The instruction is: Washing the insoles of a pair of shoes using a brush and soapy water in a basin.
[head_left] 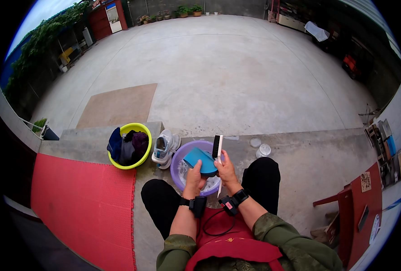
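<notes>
My left hand (194,179) is closed on a flat blue piece (201,160), possibly a shoe insole, above a purple basin (175,173) of foamy water. My right hand (228,171) grips a scrub brush (218,148) with a pale back and black bristles. The brush stands upright at the right edge of the blue piece, and the right fingers are close to that piece. Whether they touch it, I cannot tell. A pair of white and grey sneakers (163,145) sits just left of the basin.
Left of the sneakers stands a yellow-green basin (113,161) of dark clothes. A white tub (263,150) and a round lid (255,142) lie right of the purple basin. A red mat (83,198) covers the left floor; a red table (365,217) stands at right.
</notes>
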The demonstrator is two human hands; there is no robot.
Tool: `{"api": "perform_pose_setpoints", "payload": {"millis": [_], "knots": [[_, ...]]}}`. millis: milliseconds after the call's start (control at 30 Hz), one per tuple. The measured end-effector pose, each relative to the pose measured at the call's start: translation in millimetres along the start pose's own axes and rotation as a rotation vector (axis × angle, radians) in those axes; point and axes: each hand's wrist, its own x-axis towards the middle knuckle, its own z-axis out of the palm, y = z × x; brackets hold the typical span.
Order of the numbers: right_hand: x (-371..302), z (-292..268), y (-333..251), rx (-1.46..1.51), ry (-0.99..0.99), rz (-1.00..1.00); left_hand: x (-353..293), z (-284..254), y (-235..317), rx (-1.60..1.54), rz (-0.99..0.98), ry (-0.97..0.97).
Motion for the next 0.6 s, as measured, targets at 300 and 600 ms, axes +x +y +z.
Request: {"api": "perform_pose_setpoints", "payload": {"millis": [300,600], "knots": [[3,-13,30,-0.101,0.152,-0.043,-5,11,-15,0.248,0.069,-0.058],[-32,-12,4,-0.827,-0.113,-0.312,16,-23,-7,0.306,0.061,0.153]]}}
